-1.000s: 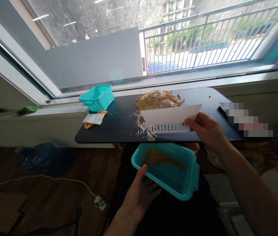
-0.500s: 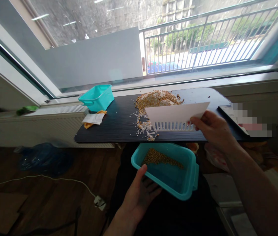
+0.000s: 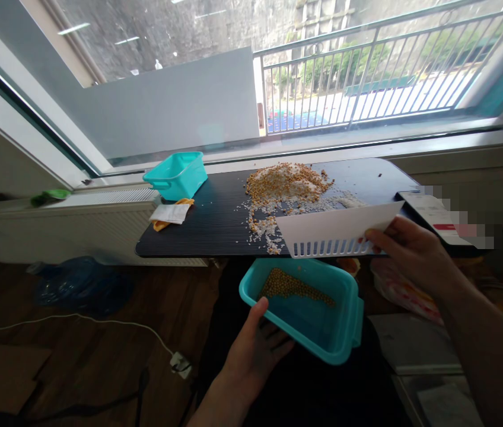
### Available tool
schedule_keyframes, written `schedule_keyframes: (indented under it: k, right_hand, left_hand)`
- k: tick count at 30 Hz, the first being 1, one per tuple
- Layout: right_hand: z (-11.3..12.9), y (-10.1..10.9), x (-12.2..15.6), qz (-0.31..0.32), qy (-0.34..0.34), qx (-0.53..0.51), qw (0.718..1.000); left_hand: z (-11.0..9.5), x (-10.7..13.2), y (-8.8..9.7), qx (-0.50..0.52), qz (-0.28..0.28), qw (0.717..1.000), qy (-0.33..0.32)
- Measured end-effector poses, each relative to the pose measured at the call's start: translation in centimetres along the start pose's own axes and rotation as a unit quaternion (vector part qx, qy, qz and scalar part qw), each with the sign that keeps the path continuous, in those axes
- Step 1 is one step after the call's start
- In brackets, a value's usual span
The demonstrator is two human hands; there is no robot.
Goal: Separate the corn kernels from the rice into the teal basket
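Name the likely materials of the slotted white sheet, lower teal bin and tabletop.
Slotted white sheet: thin plastic or card, matte; it looks flat and stiff, leaving both open.
Lower teal bin: probably moulded plastic, smooth with a soft sheen; rim and walls look seamless.
Tabletop: perhaps dark laminate, low-gloss; fine parallel grain lines show.

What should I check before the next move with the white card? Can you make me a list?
1. Right hand grips card: ok, thumb and fingers pinch its right end.
2. Left hand steadies held bin: ok, thumb at the rim, fingers against the side.
3. Held bin close to table: ok in this view, just below the near edge.
4. Card touching table: cannot tell.
5. Only beans inside held bin: cannot tell, tiny bits could hide.
6. Pile sorted: not ok, beans and white grains are mixed.
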State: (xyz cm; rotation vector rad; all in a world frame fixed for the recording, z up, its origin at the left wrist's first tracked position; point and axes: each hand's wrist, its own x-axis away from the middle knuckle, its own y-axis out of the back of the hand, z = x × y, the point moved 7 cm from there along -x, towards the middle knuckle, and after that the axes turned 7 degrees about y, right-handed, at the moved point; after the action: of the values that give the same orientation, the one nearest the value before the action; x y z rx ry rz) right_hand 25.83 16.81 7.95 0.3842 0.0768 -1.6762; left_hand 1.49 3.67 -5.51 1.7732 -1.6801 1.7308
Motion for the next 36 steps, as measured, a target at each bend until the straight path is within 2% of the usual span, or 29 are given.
schedule_keyframes:
  k: [5, 9, 12, 20, 25, 30, 36]
  right_hand:
    - [-0.2, -0.7, 0.4, -0.038, 0.020, 0.002, 0.999]
    - [-0.3, -2.6, -0.1, -0.014, 0.037, -0.026, 0.999]
    - [-0.4, -3.2, -0.3, -0.003, 0.035, -0.023, 0.999]
    - [-0.7, -2.5, -0.5, -0.043, 0.026, -0.013, 0.999]
    - [-0.4, -3.5, -0.3, -0.010, 0.012, -0.037, 0.999]
    - [-1.2, -4.5, -0.7, 0.008, -0.004, -0.050, 0.999]
    - [-1.4, -2.7, -1.2, -0.056, 0.022, -0.024, 0.998]
  left_hand:
    - [0.0, 0.1, -0.1, 0.005, -0.006, 1.000, -0.003]
    - [-0.1, 0.2, 0.0, 0.006, -0.008, 1.000, -0.008]
    - [-0.2, 0.2, 0.1, 0.012, -0.006, 1.000, -0.010]
    - [-0.2, 0.2, -0.1, 0.015, -0.005, 1.000, -0.004]
    - [-0.3, 0.2, 0.0, 0.013, -0.006, 1.000, -0.005]
    - [-0.2, 0.0, 0.1, 0.016, -0.010, 1.000, 0.001]
    - [-0.2, 0.0, 0.2, 0.019, -0.006, 1.000, 0.000]
